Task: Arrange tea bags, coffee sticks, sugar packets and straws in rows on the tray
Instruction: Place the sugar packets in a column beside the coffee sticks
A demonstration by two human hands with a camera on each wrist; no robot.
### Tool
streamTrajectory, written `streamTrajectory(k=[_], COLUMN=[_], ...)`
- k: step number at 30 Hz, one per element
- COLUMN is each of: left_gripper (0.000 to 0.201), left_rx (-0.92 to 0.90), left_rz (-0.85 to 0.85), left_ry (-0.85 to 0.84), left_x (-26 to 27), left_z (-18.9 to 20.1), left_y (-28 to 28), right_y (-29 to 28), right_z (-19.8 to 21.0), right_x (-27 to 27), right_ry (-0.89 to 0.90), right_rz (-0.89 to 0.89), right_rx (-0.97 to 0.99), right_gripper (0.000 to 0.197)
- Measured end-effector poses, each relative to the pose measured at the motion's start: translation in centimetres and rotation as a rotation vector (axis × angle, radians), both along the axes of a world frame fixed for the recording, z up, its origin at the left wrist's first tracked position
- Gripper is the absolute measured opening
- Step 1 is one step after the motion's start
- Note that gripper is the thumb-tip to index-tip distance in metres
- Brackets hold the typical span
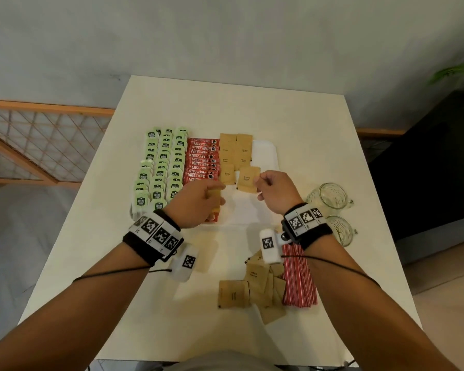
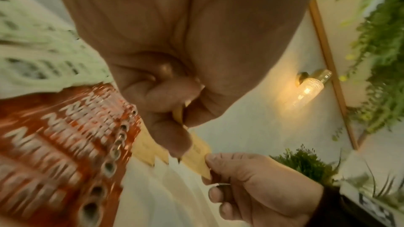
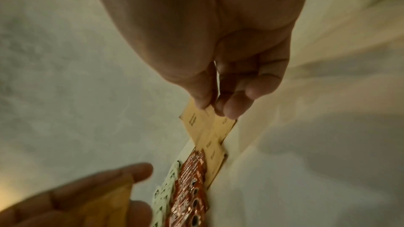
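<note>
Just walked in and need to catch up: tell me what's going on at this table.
A person is laying drink supplies in rows on a white tray. Tea bags and coffee sticks are already lined up. The right hand pinches a brown sugar packet over the sugar rows; the left hand holds more packets. Red straws wait on the table.

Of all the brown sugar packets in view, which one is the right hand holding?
The packet pinched by the right hand above the tray, printed side up. The others lie in tray rows, sit in the left hand, or are piled nearer the person.
</note>
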State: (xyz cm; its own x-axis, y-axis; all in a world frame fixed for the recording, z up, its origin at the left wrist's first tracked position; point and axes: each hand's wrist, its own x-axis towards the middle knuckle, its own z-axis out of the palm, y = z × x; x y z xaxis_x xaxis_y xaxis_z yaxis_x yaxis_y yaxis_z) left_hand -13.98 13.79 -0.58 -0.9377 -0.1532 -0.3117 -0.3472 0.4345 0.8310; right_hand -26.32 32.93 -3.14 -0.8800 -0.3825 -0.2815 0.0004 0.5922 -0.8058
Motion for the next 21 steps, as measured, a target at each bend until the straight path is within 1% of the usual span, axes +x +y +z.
streamTrajectory(k=[2, 3, 6, 9, 12, 14, 17, 19, 21], left_gripper=[0.035, 0.036, 0.034, 0.034, 0.038, 0.044, 0.054, 0.054, 0.05], left_rx=[-0.291, -0.399, -0.584, -0.695, -0.775, -0.818, -0.845, -0.848, -0.863], left_rz=[-0.082, -0.112, -0.146, -0.172, -0.233, -0.275, -0.324, -0.331, -0.344], left_ry=[0.068, 0.082, 0.05, 0.001, -0.05, -0.101, -0.141, -0.149, -0.152], left_x=[-1.7, -2.7, -5.3, -7.3, -8.7, -9.4, -10.2, -10.4, -10.6], left_z=[0.5, 0.7, 0.3, -0.5, -0.5, -0.5, -1.0, -1.1, -1.2], left_y=[-0.3, -0.4, -0.7, -1.1, -1.0, -0.9, -1.0, -1.0, -1.0], right_y=[-0.8, -1.2, -2.3, -3.0, -3.3, -3.4, -3.6, -3.8, -3.9], right_z=[-0.6, -0.9, -1.3, -1.4, -1.6, -1.7, -1.7, -1.8, -1.9], right_x=[-1.3, -1.9, -3.0, -3.6, -4.0, -4.2, -4.3, -4.5, -4.7], right_ry=[0.018, 0.02, 0.006, 0.001, 0.016, 0.028, 0.04, 0.049, 0.056], right_rz=[0.0, 0.001, -0.015, -0.024, -0.037, -0.032, -0.011, -0.008, -0.012], right_rx=[0.083, 0.12, 0.195, 0.266, 0.319, 0.33, 0.35, 0.361, 0.37], right_gripper=[0.032, 0.033, 0.04, 0.044, 0.038, 0.035, 0.031, 0.034, 0.04])
